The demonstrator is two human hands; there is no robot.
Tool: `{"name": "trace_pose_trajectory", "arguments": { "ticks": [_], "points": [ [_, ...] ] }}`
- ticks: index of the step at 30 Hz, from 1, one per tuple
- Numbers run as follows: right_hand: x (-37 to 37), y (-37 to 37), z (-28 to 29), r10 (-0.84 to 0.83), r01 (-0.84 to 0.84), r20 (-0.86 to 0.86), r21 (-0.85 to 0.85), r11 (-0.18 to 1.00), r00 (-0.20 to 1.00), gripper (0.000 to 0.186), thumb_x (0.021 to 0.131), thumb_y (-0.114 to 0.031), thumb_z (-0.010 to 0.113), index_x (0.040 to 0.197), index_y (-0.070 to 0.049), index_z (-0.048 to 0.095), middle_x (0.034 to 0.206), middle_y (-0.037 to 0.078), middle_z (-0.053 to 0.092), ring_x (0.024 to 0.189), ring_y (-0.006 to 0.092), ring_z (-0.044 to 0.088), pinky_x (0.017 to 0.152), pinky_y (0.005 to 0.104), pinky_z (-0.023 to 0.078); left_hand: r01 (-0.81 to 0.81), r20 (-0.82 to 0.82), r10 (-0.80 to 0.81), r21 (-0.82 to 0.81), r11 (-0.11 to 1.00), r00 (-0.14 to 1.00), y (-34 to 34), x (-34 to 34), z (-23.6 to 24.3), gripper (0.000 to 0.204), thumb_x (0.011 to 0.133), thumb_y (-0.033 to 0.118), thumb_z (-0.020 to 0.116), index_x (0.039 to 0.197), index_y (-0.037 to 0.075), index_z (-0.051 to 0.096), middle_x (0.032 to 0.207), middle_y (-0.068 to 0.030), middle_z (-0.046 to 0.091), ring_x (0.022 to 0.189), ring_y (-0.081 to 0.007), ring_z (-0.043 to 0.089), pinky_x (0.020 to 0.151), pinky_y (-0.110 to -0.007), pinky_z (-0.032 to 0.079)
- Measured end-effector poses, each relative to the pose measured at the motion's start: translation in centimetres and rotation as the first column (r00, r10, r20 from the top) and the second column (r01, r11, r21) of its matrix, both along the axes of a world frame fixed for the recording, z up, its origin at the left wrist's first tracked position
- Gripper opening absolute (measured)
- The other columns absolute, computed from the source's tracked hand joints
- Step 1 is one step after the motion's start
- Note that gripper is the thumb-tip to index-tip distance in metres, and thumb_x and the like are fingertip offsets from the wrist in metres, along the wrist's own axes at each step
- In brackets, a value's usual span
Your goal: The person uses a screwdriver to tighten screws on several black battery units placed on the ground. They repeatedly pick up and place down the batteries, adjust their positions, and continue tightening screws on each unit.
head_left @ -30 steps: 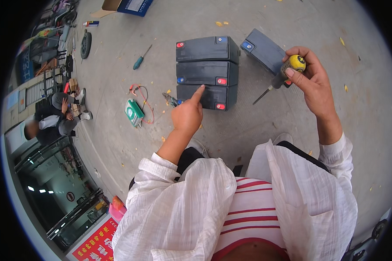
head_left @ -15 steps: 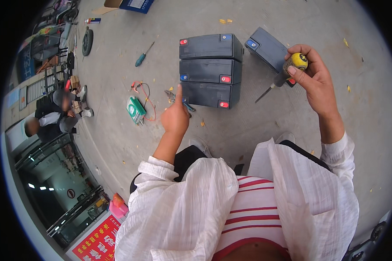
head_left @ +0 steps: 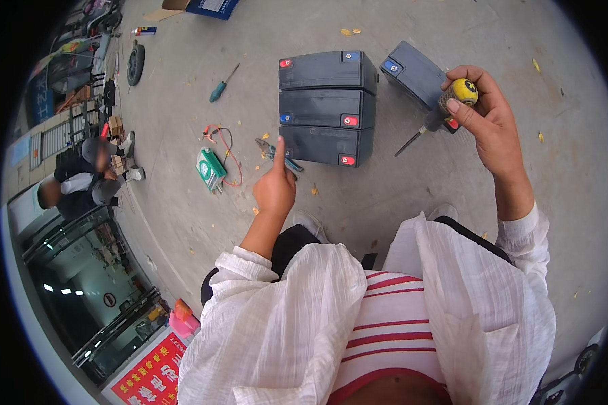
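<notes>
Concrete floor (head_left: 398, 202) carries three dark batteries (head_left: 325, 108) in a row near its far edge, a fourth battery (head_left: 415, 73) tilted just beside them. Right hand (head_left: 486, 121) clenches a yellow-handled screwdriver (head_left: 441, 116), tip angled down. Left hand (head_left: 274, 189) grasps nothing, index finger extended toward the nearest battery, above pliers (head_left: 277, 155). Green meter (head_left: 209, 169) lies left.

blue box (head_left: 213, 7): cut by top edge | screwdriver (head_left: 434, 118): handle partly hidden by right hand (head_left: 490, 125)
</notes>
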State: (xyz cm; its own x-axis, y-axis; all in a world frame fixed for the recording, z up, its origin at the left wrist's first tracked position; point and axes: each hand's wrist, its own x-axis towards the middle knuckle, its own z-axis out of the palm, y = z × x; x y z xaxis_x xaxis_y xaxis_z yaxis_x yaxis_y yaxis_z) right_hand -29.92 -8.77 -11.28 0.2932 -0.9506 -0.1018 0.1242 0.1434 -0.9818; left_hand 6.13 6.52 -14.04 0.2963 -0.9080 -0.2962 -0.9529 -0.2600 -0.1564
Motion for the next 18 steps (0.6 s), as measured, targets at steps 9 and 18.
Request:
{"name": "trace_pose_trajectory", "arguments": {
  "ticks": [9,18],
  "points": [
    [-0.3,0.1,-0.3,-0.015,0.015,-0.008,-0.026,1.0,1.0,0.036,0.088,-0.017,0.067,0.121,-0.007,0.055,0.107,0.005,0.056,0.083,0.0098,0.051,0.069,0.022,0.043,-0.093,0.082,0.084,0.113,0.989,0.993,0.9,1.2,-0.8,0.07,0.086,0.012,0.055,0.15,0.025,0.032,0.072,-0.0118,0.068,0.059,-0.031,0.065,0.051,-0.042,0.048],
    [0.0,0.0,-0.1,-0.007,0.002,-0.058,-0.091,0.996,0.998,0.037,0.089,-0.018,0.067,0.121,-0.006,0.054,0.106,0.006,0.056,0.091,0.0129,0.053,0.076,0.0236,0.045,-0.123,-0.019,0.123,-0.042,0.991,0.992,-0.3,-0.6,-1.4,0.053,0.087,0.018,0.055,0.139,0.01,0.049,0.075,-0.0165,0.068,0.061,-0.0342,0.065,0.054,-0.046,0.05]
  ]
}}
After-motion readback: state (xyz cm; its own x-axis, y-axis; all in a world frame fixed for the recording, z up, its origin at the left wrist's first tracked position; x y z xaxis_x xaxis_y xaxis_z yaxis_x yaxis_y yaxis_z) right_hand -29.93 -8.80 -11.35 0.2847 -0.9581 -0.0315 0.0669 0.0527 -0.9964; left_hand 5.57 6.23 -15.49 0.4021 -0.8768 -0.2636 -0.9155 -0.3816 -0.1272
